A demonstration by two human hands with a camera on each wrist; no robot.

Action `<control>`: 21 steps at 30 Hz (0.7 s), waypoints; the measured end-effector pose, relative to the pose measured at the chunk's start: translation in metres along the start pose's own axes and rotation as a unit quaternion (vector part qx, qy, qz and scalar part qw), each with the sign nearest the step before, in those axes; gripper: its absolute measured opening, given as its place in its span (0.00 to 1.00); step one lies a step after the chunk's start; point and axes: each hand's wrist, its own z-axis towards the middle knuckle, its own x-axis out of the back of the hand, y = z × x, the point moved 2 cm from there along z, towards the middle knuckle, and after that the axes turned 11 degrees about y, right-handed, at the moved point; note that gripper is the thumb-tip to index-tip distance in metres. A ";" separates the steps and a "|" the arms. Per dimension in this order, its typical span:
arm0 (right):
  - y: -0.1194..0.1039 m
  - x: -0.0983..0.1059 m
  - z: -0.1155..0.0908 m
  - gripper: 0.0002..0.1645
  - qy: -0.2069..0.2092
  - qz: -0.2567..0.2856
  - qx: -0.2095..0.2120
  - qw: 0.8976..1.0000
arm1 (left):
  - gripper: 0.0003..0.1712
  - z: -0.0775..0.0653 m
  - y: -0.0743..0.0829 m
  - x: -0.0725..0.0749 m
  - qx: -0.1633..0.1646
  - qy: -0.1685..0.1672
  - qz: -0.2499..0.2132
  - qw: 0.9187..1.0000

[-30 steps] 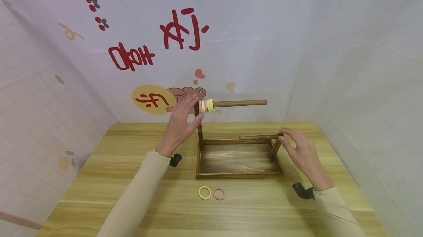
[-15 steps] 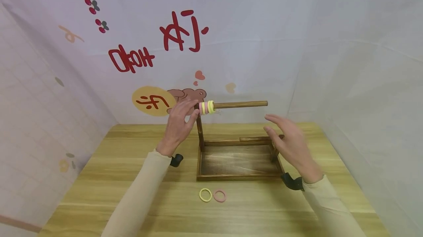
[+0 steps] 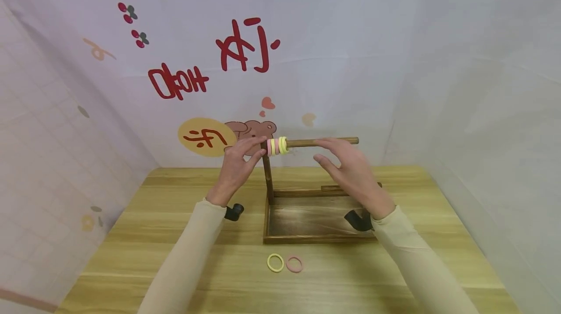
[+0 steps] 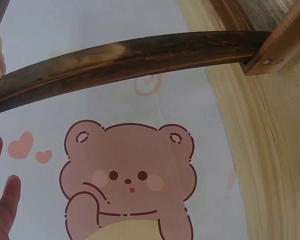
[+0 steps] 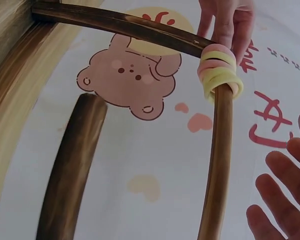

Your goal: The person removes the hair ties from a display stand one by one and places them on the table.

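A wooden stand has a tall post [image 3: 269, 180] with a long upper rod [image 3: 301, 143] reaching right. Several pink and yellow rings [image 5: 217, 70] are bunched on that rod, against the post. My left hand [image 3: 235, 165] is at the post's top, thumb and fingers extended beside the rings; whether it touches the wood I cannot tell. Over the upper rod's middle is my right hand [image 3: 350, 170], its fingers [image 5: 275, 195] spread and apart from the rod in the right wrist view. It holds nothing. Part of the shorter lower rod [image 3: 330, 188] is hidden behind it.
The stand's shallow tray base [image 3: 307, 240] sits on the wooden table [image 3: 210, 275]. In front lie a loose yellow ring [image 3: 269, 263] and a pink ring [image 3: 302, 264]. A printed white cloth [image 3: 350, 85] hangs behind. Dark wrist pieces [image 3: 359, 221] project from the sleeves.
My right hand has left the lower rod's post and moved left and up to the upper rod. My left hand stays at the tall post, and the rings on the rod have not shifted.
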 end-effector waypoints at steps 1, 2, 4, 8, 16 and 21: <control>0.000 -0.003 0.003 0.25 -0.003 0.003 0.004 1.000 | 0.20 0.000 0.000 0.000 0.003 -0.002 -0.002 1.000; 0.000 -0.007 0.005 0.25 -0.006 0.005 0.008 1.000 | 0.20 0.000 -0.001 0.000 0.006 -0.005 -0.002 1.000; -0.001 -0.013 0.011 0.25 -0.014 0.012 0.015 1.000 | 0.20 0.000 -0.001 0.001 0.011 -0.008 -0.002 1.000; -0.003 -0.021 0.022 0.26 -0.031 0.024 0.025 0.999 | 0.21 0.001 -0.001 0.001 0.016 -0.009 0.000 1.000; -0.005 -0.037 0.040 0.30 -0.099 0.019 0.035 0.994 | 0.20 0.001 -0.001 0.000 0.021 -0.006 -0.011 1.000; -0.004 -0.047 0.049 0.35 -0.148 0.000 0.031 0.989 | 0.19 0.001 0.000 -0.001 0.021 -0.007 -0.015 1.000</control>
